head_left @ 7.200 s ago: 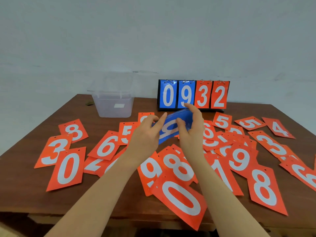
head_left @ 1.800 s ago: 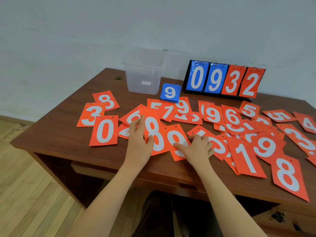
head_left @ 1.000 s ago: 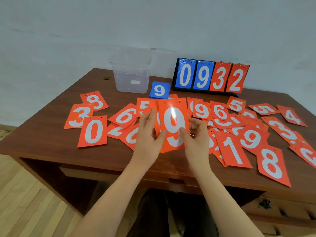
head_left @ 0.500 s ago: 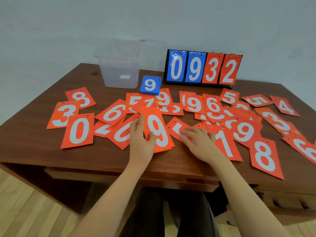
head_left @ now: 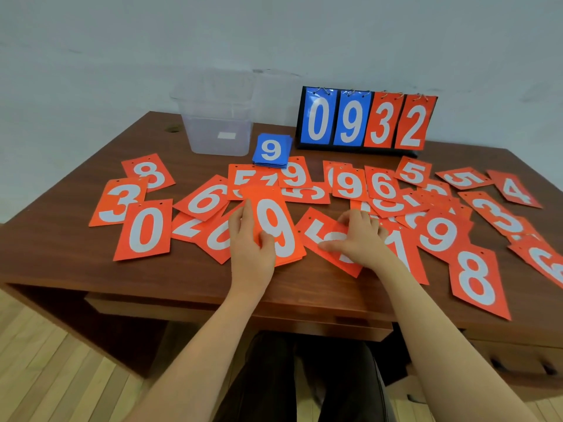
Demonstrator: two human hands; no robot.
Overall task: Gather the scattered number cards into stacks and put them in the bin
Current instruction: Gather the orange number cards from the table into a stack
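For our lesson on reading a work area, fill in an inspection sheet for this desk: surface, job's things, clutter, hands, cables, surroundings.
Surface: brown wooden desk, mostly covered with cards.
Job's things: orange number cards scattered and overlapping; orange stack topped by a 9 near the front edge; blue stack topped by a 9 beside the clear plastic bin; whether the bin holds anything cannot be told.
Clutter: flip scoreboard reading 0932 at the back.
Hands: left hand holds the orange stack, thumb on top; right hand rests on an orange 5 card.
Cables: nothing seen.
Surroundings: pale wall, wooden floor.
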